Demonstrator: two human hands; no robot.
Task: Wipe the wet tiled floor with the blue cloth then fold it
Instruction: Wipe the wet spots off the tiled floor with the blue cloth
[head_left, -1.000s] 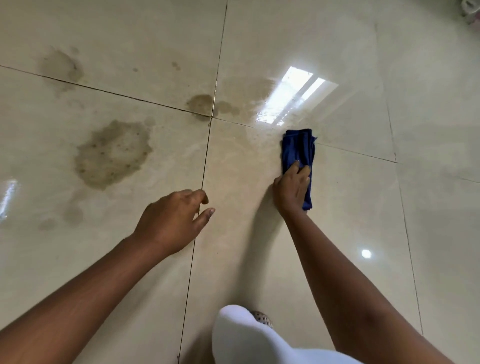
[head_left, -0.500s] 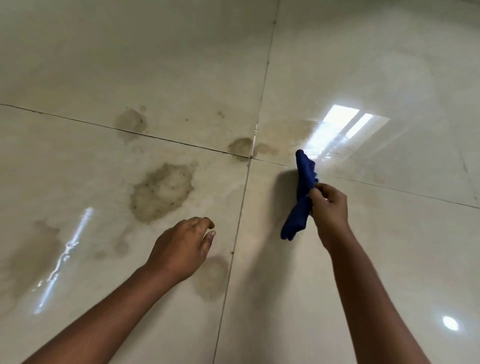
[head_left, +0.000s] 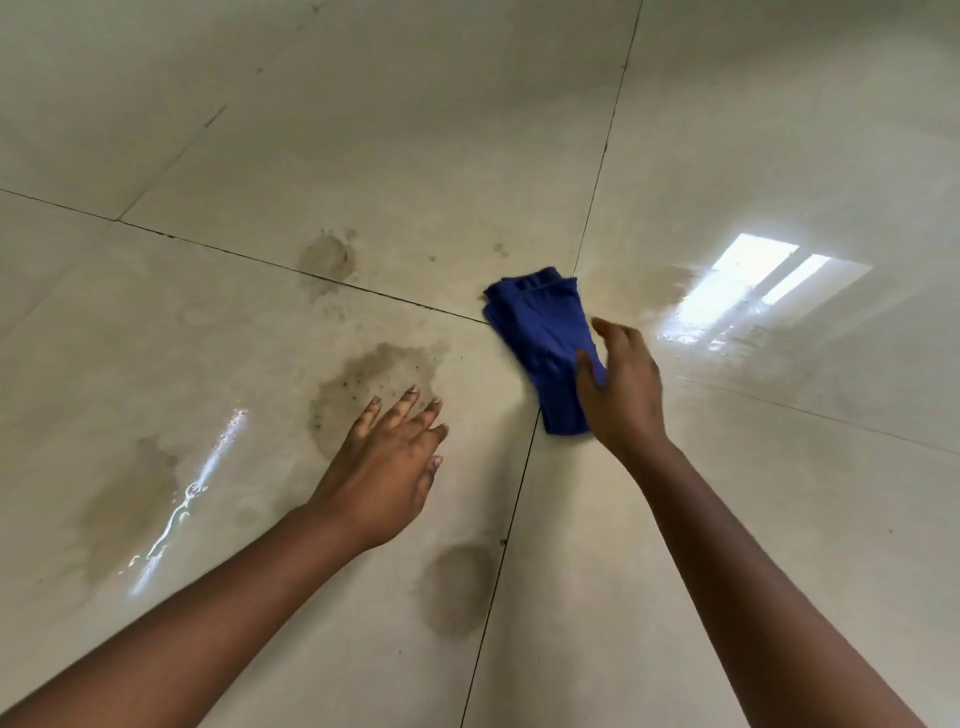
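The blue cloth (head_left: 540, 332) lies bunched in loose folds on the glossy beige tiled floor (head_left: 363, 130), right where the grout lines cross. My right hand (head_left: 621, 384) is at the cloth's near right edge, fingers apart, thumb over the fabric; the cloth's near end runs behind the hand. My left hand (head_left: 395, 457) is spread flat, fingers apart, just over the near edge of a brownish wet patch (head_left: 369, 379), about a hand's width left of the cloth.
More wet marks show on the floor: one on the grout line behind (head_left: 327, 257), one near my left forearm (head_left: 457, 590), a large one at left (head_left: 124, 499), and a smeared streak right of the cloth (head_left: 644, 280). A bright window reflection (head_left: 753, 280) lies at right.
My right hand lifted the cloth off the floor, carried it left and set it down at the tile corner. My left hand went from curled to spread. The view shifted left.
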